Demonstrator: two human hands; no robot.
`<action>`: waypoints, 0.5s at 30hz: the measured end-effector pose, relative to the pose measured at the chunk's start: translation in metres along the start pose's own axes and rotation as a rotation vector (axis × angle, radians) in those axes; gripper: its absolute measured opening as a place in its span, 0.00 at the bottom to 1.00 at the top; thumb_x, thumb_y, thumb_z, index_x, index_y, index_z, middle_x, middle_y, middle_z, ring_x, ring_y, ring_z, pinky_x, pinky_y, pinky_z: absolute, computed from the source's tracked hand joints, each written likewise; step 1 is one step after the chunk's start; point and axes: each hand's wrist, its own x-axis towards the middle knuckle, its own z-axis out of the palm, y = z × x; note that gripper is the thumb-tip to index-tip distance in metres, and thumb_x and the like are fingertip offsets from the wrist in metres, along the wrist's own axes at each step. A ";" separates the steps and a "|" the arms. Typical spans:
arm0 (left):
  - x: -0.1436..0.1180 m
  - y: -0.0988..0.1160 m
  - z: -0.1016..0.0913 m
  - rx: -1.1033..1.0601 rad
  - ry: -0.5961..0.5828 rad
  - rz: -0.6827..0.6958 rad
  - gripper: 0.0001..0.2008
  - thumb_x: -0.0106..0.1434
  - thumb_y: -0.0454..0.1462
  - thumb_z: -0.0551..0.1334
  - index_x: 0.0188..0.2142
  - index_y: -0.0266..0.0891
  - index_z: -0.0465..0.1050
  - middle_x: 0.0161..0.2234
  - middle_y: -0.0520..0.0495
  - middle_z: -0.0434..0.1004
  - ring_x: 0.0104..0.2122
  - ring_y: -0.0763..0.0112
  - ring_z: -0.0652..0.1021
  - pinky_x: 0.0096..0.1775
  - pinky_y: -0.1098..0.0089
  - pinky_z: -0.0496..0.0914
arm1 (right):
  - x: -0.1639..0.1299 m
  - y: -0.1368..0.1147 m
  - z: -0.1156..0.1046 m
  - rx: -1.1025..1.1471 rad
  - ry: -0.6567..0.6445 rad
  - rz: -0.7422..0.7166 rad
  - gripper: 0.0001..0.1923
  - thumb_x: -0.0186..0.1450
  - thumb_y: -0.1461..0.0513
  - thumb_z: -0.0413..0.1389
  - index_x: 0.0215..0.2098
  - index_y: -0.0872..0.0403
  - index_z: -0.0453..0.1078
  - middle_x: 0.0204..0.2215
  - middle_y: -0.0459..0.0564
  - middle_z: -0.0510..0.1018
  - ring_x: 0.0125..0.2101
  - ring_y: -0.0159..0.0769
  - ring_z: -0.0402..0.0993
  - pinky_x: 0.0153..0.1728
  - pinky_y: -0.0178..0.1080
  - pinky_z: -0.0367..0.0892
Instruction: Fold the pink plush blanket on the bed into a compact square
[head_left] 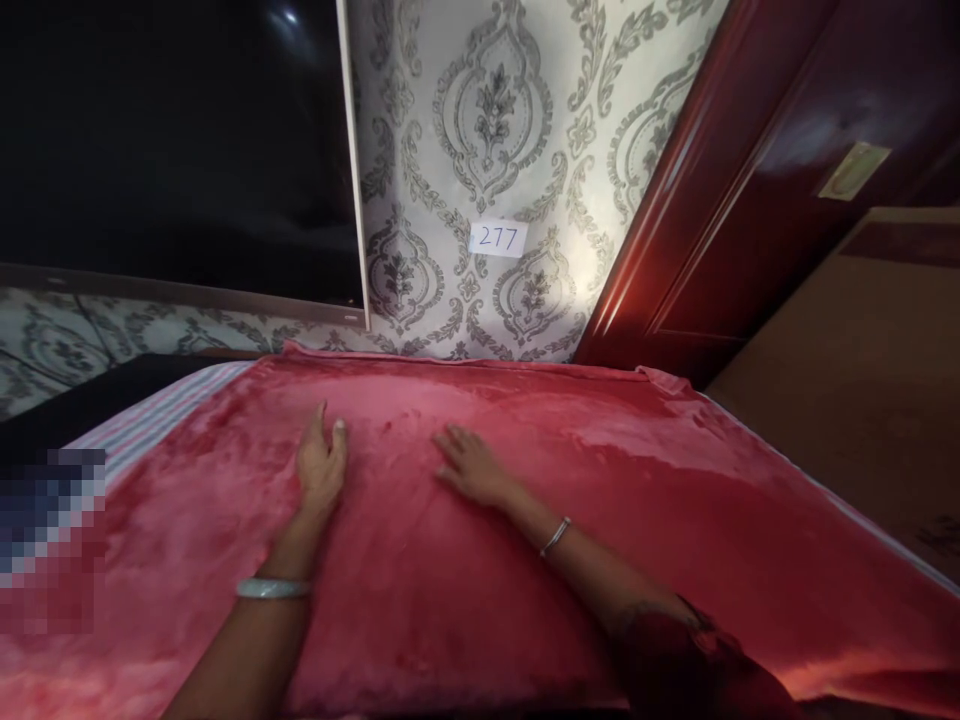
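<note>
A red plush blanket lies spread over a flat surface, its nap lighter in some patches than in others. My left hand is over its left-middle part, turned on edge with thumb and fingers apart and nothing in them. To the right, my right hand rests palm down on the blanket, fingers stretched out and a little spread. A gap of bare blanket lies between the two hands. The far edge of the blanket is slightly folded along the wall.
A striped cloth shows beneath the blanket at the left. A large dark screen hangs at upper left. The patterned wall bears a paper label reading 277. A dark red wooden door and a brown panel stand at right.
</note>
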 end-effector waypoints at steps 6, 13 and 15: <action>-0.001 0.000 -0.005 -0.003 -0.001 -0.055 0.31 0.72 0.48 0.44 0.68 0.34 0.55 0.66 0.35 0.64 0.65 0.56 0.66 0.65 0.54 0.62 | -0.060 -0.113 0.018 0.164 -0.197 -0.844 0.37 0.69 0.44 0.50 0.72 0.38 0.46 0.71 0.39 0.51 0.71 0.34 0.45 0.71 0.43 0.46; -0.002 -0.002 -0.002 -0.112 -0.004 -0.095 0.31 0.71 0.47 0.48 0.66 0.31 0.59 0.66 0.33 0.63 0.65 0.56 0.66 0.66 0.55 0.60 | -0.008 -0.002 -0.019 0.181 0.049 -0.039 0.30 0.73 0.55 0.47 0.71 0.56 0.55 0.70 0.57 0.56 0.70 0.46 0.50 0.69 0.52 0.49; -0.002 -0.004 0.000 -0.132 -0.016 -0.091 0.31 0.71 0.47 0.48 0.66 0.31 0.59 0.66 0.33 0.63 0.65 0.57 0.66 0.66 0.55 0.59 | 0.016 0.030 -0.024 0.089 0.055 0.219 0.30 0.73 0.56 0.47 0.71 0.59 0.54 0.71 0.61 0.53 0.70 0.48 0.47 0.69 0.52 0.48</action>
